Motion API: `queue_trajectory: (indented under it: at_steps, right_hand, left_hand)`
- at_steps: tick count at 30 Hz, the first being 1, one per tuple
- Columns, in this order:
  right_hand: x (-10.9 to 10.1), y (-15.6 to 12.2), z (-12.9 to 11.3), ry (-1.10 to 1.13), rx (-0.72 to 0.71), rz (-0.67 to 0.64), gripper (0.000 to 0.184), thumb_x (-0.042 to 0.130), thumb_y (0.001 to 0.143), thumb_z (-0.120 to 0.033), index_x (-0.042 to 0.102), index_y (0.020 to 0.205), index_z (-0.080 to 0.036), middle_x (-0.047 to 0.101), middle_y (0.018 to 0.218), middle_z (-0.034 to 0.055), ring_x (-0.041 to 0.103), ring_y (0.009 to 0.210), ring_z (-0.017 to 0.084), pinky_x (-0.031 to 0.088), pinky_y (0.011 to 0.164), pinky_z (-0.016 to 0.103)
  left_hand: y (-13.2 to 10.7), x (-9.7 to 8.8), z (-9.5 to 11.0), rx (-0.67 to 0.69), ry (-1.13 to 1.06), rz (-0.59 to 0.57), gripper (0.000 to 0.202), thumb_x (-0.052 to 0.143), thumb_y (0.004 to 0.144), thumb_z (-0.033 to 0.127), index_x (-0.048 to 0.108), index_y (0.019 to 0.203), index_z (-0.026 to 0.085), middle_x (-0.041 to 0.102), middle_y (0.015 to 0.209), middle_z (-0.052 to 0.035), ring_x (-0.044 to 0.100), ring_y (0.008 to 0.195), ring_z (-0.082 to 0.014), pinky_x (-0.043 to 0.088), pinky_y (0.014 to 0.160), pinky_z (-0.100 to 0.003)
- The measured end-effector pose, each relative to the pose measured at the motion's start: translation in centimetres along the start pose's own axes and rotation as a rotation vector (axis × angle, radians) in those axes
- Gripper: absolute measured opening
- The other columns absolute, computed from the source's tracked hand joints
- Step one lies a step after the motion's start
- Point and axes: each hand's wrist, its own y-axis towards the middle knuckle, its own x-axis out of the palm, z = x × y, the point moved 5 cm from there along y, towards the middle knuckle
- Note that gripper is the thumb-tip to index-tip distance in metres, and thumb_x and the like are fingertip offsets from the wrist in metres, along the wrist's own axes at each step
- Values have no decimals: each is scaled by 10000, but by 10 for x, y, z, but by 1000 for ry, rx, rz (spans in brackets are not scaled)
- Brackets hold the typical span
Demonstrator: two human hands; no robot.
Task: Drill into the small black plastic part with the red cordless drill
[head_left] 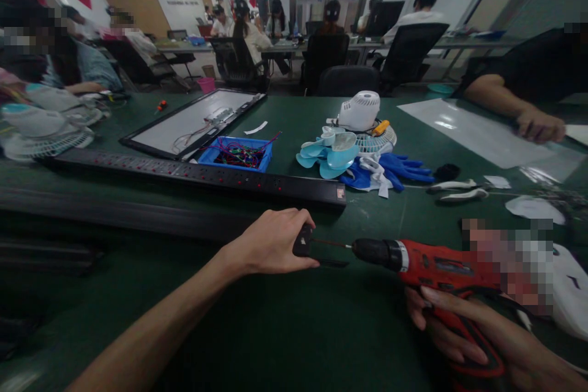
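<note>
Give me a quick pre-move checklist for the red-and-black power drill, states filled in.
1. Red-and-black power drill gripped in the right hand: ok.
2. Small black block gripped in the left hand: ok.
3. Thin, straight drill bit pointing toward the block: ok, by eye.
4. Bit tip touching the block: cannot tell, too fine and blurred.
5. Left thumb well away from the bit's line: not ok in my judgement; it sits just to one side.
6. Blue fabric-like gloves apart from the bit: ok, lying farther back on the dark green tabletop.
</note>
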Motion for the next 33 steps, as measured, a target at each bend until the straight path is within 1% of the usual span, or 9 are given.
queue_trajectory:
  at_steps: [3, 6, 9, 13, 15, 18, 24, 27, 33]
  right_hand:
    - [3, 1, 0, 7, 25, 1, 391, 865, 723, -541, 753, 646, -174, 583, 446, -41, 388, 282, 22, 420, 364, 152]
    - [4, -1, 0, 20, 65, 7, 420, 876, 708, -548, 729, 600, -170, 575, 461, -44, 364, 290, 8, 388, 349, 133]
    - [3, -2, 1, 31, 69, 19, 421, 878, 714, -533, 723, 591, -161, 582, 480, -38, 351, 296, 4, 387, 350, 139]
    - [0, -3, 2, 41, 62, 38, 424, 865, 734, -527, 711, 573, -166, 511, 422, -59, 337, 302, 11, 374, 350, 135]
    - [-3, -2, 4, 44, 78, 44, 411, 865, 730, -534, 727, 600, -169, 523, 431, -57, 341, 308, 12, 379, 356, 134]
    - [-7, 1, 8, 39, 104, 11, 396, 870, 719, -545, 760, 660, -169, 574, 472, -43, 361, 322, 15, 390, 365, 137]
    - [-12, 4, 13, 57, 106, -52, 365, 862, 739, -529, 778, 680, -179, 550, 434, -44, 353, 318, 28, 366, 340, 134]
    - [-12, 5, 12, 70, 87, -63, 368, 862, 737, -529, 773, 673, -178, 554, 438, -42, 347, 312, 27, 391, 345, 141]
    - [-5, 4, 6, 53, 60, -104, 370, 846, 757, -537, 773, 698, -179, 555, 433, -40, 349, 313, 34, 365, 320, 132]
  left_hand:
    - [0, 1, 0, 7, 15, 0, 550, 804, 821, 541, 575, 1188, 202, 697, 1159, -69, 687, 1059, -273, 529, 851, -385]
    - [0, 2, 0, 15, 18, 3, 554, 795, 829, 553, 579, 1195, 196, 695, 1159, -74, 687, 1051, -273, 532, 851, -389]
    - [0, 2, -1, 27, 22, 11, 557, 795, 833, 551, 578, 1206, 199, 693, 1169, -72, 686, 1051, -265, 533, 857, -387]
    - [0, 2, -1, 43, 15, 20, 553, 796, 839, 545, 574, 1210, 200, 693, 1170, -68, 683, 1058, -260, 533, 868, -391]
    - [0, 2, -2, 44, 12, 20, 552, 789, 845, 554, 574, 1211, 202, 692, 1175, -67, 681, 1064, -260, 532, 875, -396]
    - [0, 3, -2, 39, 15, 12, 551, 787, 848, 559, 574, 1211, 204, 692, 1181, -67, 679, 1064, -261, 533, 870, -395]
    - [-1, 3, -2, 38, 17, 15, 564, 781, 850, 578, 570, 1219, 208, 687, 1195, -67, 675, 1069, -260, 533, 870, -395]
    - [-1, 4, -1, 40, 28, 13, 560, 775, 858, 576, 567, 1228, 210, 685, 1201, -63, 673, 1078, -260, 531, 870, -399]
    - [-1, 4, 0, 40, 39, 17, 563, 776, 857, 573, 569, 1225, 202, 683, 1180, -65, 673, 1060, -263, 528, 861, -405]
